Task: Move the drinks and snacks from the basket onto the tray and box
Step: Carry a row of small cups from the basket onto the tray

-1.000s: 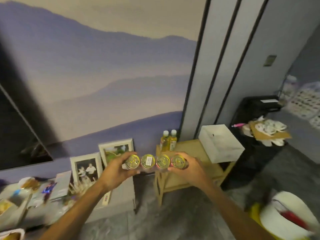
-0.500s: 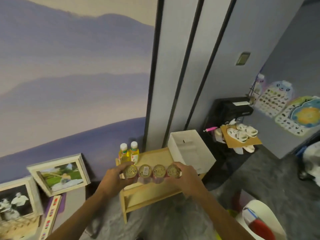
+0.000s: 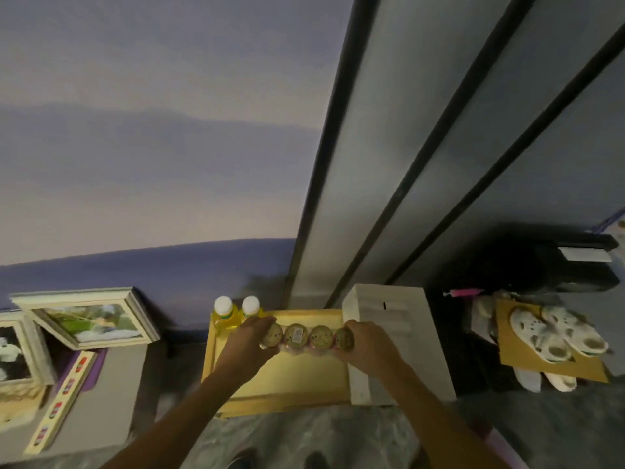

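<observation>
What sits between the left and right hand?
Head view: a row of four foil-lidded cups, the left hand and right hand gripping its ends, over the tray.

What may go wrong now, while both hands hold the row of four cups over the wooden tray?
1. The left hand and right hand grip the row of four cups only at its ends; the middle cups might sag or drop.
2. The left hand is close to the two yellow bottles on the tray and might knock them over.
</observation>
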A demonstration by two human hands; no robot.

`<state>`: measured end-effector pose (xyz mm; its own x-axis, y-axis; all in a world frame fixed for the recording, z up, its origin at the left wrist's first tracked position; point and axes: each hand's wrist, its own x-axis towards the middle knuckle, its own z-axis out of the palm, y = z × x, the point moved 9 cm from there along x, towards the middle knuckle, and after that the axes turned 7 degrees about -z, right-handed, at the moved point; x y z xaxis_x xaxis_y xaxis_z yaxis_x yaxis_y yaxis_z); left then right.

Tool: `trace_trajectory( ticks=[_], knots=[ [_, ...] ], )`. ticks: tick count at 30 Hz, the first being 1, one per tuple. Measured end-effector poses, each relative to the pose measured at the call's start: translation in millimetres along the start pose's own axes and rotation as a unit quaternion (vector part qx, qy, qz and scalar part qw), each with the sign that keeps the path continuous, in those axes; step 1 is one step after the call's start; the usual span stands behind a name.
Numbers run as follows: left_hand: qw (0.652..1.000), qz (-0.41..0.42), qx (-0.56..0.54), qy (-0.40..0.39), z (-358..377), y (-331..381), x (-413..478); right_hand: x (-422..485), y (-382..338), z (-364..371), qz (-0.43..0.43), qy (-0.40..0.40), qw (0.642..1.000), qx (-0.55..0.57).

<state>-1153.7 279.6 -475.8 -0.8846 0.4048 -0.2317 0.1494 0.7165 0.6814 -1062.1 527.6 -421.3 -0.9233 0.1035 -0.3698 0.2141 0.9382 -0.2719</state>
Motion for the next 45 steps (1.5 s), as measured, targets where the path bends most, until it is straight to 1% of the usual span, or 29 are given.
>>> trace_trajectory(
  ticks=[2, 4, 7, 8, 10, 14, 18, 20, 23, 25, 28, 30, 32, 34, 36, 38, 41, 45],
  knots=[
    [0.999, -0.041, 0.004, 0.007, 20, -3, 15, 35, 6, 4, -0.057, -0.007, 0.994, -0.097],
    [0.997, -0.08, -0.003, 0.014, 40, -10, 28, 70, 9, 13, -0.12, -0.029, 0.972, -0.199],
    [0.992, -0.117, 0.014, 0.038, 60, -18, 49, 111, 13, 29, -0.203, -0.038, 0.934, -0.292],
    [0.991, -0.126, 0.02, 0.043, 65, -21, 55, 120, 17, 37, -0.217, -0.043, 0.926, -0.307],
    [0.989, -0.135, 0.031, 0.045, 75, -25, 68, 135, 26, 50, -0.215, -0.048, 0.928, -0.301],
    [0.985, -0.158, 0.057, 0.035, 92, -41, 87, 153, 35, 68, -0.161, -0.039, 0.96, -0.227],
    [0.981, -0.181, 0.064, 0.026, 108, -56, 92, 160, 45, 84, -0.12, -0.042, 0.975, -0.181],
    [0.979, -0.194, 0.065, 0.022, 114, -61, 92, 161, 49, 89, -0.117, -0.035, 0.977, -0.173],
    [0.976, -0.203, 0.078, 0.015, 121, -68, 90, 160, 51, 95, -0.131, -0.023, 0.971, -0.201],
    [0.977, -0.197, 0.083, 0.016, 121, -70, 91, 161, 51, 97, -0.133, -0.019, 0.968, -0.214],
    [0.978, -0.187, 0.087, 0.012, 121, -69, 93, 163, 50, 101, -0.135, -0.034, 0.959, -0.248],
    [0.98, -0.181, 0.081, 0.01, 119, -66, 91, 160, 47, 98, -0.14, -0.035, 0.961, -0.238],
    [0.984, -0.16, 0.069, 0.016, 112, -56, 86, 153, 44, 89, -0.144, -0.031, 0.972, -0.183],
    [0.992, -0.114, 0.048, 0.014, 101, -39, 78, 138, 40, 76, -0.144, -0.032, 0.985, -0.085],
    [0.997, -0.063, 0.032, -0.007, 88, -19, 68, 120, 35, 60, -0.129, -0.038, 0.991, -0.004],
    [0.999, -0.014, 0.033, -0.016, 67, 0, 57, 101, 28, 42, -0.11, -0.03, 0.993, 0.027],
    [0.996, 0.053, 0.07, -0.01, 23, 28, 41, 69, 12, 10, -0.078, 0.009, 0.995, 0.06],
    [0.986, 0.097, 0.132, -0.006, -46, 50, 19, 23, -16, -37, -0.056, 0.05, 0.996, 0.057]
  ],
)
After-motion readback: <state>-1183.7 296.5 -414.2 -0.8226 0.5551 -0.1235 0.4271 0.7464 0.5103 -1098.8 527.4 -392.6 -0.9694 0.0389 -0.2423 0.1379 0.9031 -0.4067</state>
